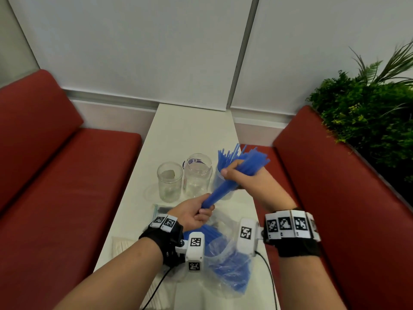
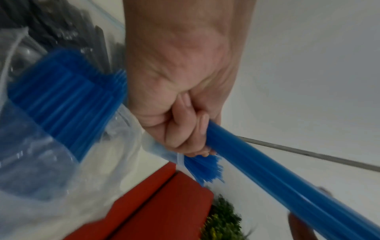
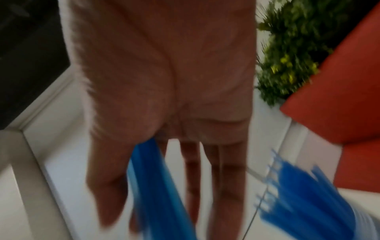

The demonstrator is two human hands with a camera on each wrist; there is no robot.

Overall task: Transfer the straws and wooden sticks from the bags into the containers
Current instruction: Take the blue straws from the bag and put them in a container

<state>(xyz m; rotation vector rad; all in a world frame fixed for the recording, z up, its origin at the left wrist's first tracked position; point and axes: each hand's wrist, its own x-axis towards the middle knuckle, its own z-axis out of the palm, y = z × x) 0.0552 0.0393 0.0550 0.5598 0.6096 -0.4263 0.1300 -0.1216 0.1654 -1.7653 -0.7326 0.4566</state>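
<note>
A thick bundle of blue straws slants above the table. My left hand grips its lower end and my right hand wraps its upper part. Behind the right hand a clear jar holds more blue straws; the hand hides most of it. Two empty clear jars stand to its left. Under my wrists lies an open clear bag with blue straws left in it.
A bag of black straws lies in front of the jars. A pale packet lies at the near left of the narrow white table. Red benches flank it, and a green plant stands at the far right.
</note>
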